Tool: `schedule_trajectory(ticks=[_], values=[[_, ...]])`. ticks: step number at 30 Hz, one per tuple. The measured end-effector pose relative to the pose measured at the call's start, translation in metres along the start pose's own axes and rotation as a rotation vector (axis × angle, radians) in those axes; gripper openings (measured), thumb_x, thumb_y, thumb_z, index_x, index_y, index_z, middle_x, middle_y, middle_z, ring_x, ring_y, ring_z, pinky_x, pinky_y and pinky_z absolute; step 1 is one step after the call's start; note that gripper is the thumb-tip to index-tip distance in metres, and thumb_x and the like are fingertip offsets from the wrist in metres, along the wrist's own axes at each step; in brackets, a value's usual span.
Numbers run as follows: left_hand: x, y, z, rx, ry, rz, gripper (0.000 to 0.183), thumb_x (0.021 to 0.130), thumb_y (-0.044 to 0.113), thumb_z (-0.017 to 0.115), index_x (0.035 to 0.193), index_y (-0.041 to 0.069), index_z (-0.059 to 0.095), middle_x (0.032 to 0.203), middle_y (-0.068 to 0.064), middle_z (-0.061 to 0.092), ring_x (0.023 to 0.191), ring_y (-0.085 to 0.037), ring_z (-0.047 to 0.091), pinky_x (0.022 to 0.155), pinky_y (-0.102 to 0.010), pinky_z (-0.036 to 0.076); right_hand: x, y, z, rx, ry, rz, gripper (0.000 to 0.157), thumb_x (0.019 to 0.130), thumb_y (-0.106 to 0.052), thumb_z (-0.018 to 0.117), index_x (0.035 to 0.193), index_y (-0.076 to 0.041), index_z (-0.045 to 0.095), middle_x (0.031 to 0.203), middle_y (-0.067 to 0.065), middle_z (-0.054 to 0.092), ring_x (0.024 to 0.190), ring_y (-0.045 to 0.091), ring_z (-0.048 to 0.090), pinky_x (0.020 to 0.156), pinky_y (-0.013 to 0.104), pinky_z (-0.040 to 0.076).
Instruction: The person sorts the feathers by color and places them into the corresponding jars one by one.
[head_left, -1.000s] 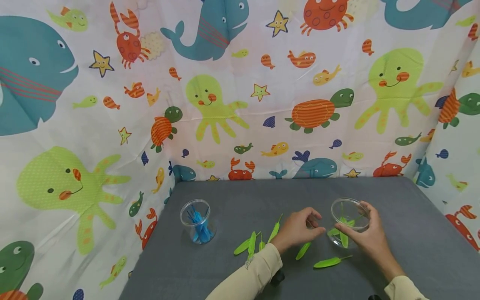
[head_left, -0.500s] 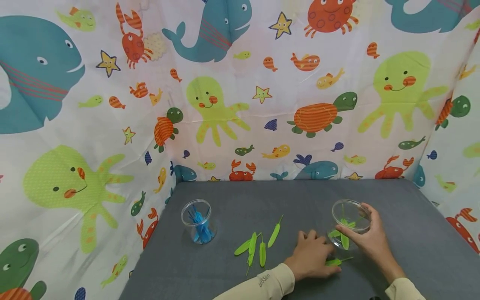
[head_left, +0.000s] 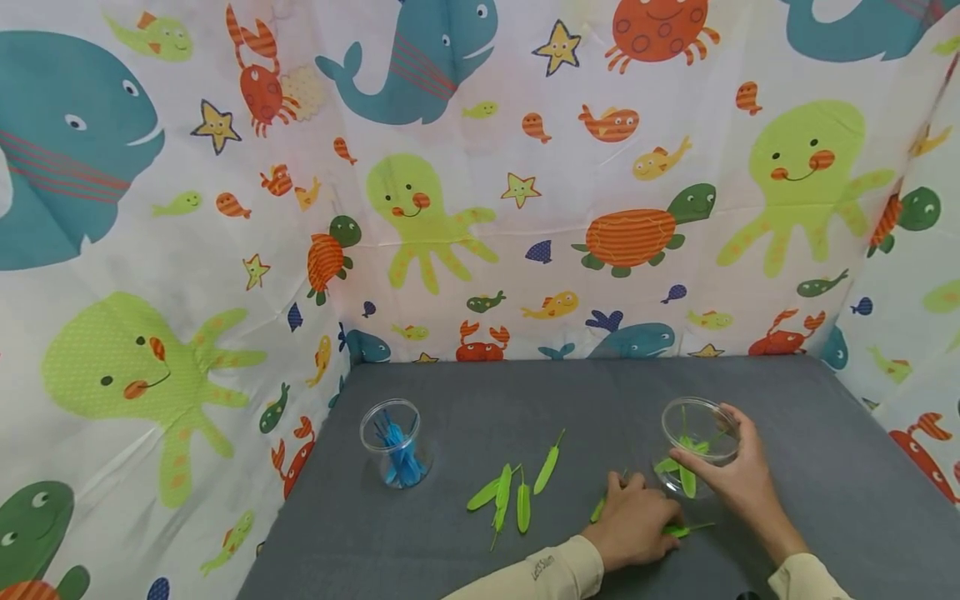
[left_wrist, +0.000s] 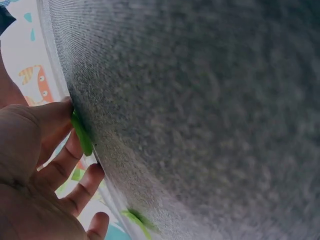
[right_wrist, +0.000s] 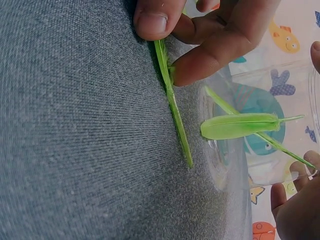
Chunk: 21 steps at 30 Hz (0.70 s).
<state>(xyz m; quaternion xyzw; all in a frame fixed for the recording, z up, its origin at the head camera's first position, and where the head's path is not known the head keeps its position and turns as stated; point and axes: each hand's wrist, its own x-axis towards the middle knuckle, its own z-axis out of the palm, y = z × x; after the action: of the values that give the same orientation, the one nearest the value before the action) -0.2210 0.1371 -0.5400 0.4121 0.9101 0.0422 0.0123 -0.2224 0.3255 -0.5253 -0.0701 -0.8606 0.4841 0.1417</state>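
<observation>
Down at the grey tabletop, my left hand (head_left: pixel 636 523) pinches a green feather (right_wrist: pixel 173 112) between thumb and fingertips; the quill end sticks out to the right in the head view. The right wrist view shows the thumb and a finger on either side of the vane. My right hand (head_left: pixel 738 479) grips a clear round jar (head_left: pixel 696 455) at its right side, thumb in front and fingers behind the rim. Several green feathers (head_left: pixel 687 477) stand and lean inside this jar. Another loose feather (head_left: pixel 597 510) lies just left of the left hand, partly covered by it.
A second clear jar (head_left: pixel 390 429) with blue feathers (head_left: pixel 403 460) stands at the left. Between the jars several green feathers (head_left: pixel 503 497) lie on the grey table (head_left: pixel 525 392). A curtain (head_left: pixel 465 208) printed with sea animals hangs behind the table.
My left hand has come down from beside the jar to the front feather and taken hold of it, shifting it slightly right. The right hand and its jar have stayed in place.
</observation>
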Motion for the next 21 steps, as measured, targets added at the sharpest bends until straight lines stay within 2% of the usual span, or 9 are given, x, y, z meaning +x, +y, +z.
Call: schedule_trajectory(ticks=[4, 11, 15, 21], values=[[0.0009, 0.0012, -0.0008, -0.009, -0.013, -0.001, 0.022, 0.088, 0.052, 0.075, 0.11, 0.053, 0.071, 0.104, 0.035, 0.067, 0.083, 0.0, 0.041, 0.082, -0.039, 0.027, 0.0007, 0.0004, 0.0002, 0.006, 0.0, -0.007, 0.111, 0.084, -0.033, 0.085, 0.162, -0.007, 0.01, 0.161, 0.027, 0.028, 0.14, 0.047, 0.033, 0.101, 0.074, 0.031], [-0.001, 0.0016, 0.0025, -0.019, 0.005, -0.005, 0.016, 0.093, 0.055, 0.068, 0.108, 0.052, 0.072, 0.098, 0.034, 0.068, 0.082, -0.001, 0.041, 0.084, -0.041, 0.029, -0.0026, 0.0002, 0.0014, 0.017, 0.012, -0.016, 0.111, 0.084, -0.032, 0.085, 0.162, -0.007, 0.01, 0.162, 0.027, 0.028, 0.14, 0.048, 0.033, 0.101, 0.075, 0.03], [-0.0037, 0.0017, 0.0052, 0.007, 0.017, 0.005, 0.016, 0.091, 0.053, 0.071, 0.106, 0.053, 0.071, 0.101, 0.032, 0.066, 0.084, -0.001, 0.043, 0.086, -0.041, 0.031, -0.0057, 0.0011, 0.0026, 0.018, 0.02, -0.021, 0.111, 0.084, -0.031, 0.085, 0.162, -0.007, 0.01, 0.162, 0.027, 0.028, 0.14, 0.048, 0.033, 0.101, 0.074, 0.03], [-0.0046, 0.0017, 0.0051, 0.038, 0.002, 0.005, 0.008, 0.087, 0.054, 0.075, 0.093, 0.051, 0.071, 0.093, 0.03, 0.061, 0.088, -0.001, 0.045, 0.089, -0.043, 0.033, -0.0064, 0.001, 0.0033, 0.025, 0.021, -0.021, 0.11, 0.084, -0.031, 0.085, 0.162, -0.007, 0.011, 0.162, 0.026, 0.027, 0.14, 0.048, 0.033, 0.101, 0.073, 0.031]])
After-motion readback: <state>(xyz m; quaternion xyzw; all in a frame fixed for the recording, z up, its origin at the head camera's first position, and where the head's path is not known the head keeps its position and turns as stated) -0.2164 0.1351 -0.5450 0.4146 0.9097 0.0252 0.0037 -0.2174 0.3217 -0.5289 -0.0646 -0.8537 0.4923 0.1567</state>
